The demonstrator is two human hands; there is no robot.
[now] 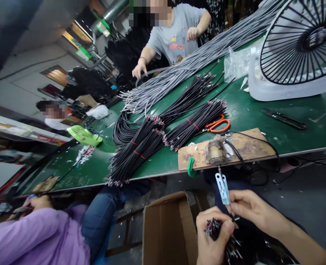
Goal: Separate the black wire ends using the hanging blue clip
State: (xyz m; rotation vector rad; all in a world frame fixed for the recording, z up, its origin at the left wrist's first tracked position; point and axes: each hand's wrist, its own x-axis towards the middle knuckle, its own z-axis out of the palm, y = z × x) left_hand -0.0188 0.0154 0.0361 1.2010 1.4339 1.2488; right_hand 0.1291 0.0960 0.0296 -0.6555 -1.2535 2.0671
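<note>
My left hand [211, 239] is closed round a bundle of black wires [214, 226] with stripped red-and-white tips, held low in front of me. My right hand [251, 209] pinches a light-blue handled soldering iron [223, 188], its tip pointing up toward the table edge. Just above it, a wooden board [245, 145] on the green table [290, 125] carries a round solder pot [216, 151]. Tied black wire bundles [140, 147] lie on the table to the left.
Orange scissors [218, 125], a long bunch of grey cables [196, 62] and a white fan [298, 48] are on the table. An open cardboard box [168, 232] stands below. A person in purple [35, 235] sits at left; a person in grey [176, 33] works opposite.
</note>
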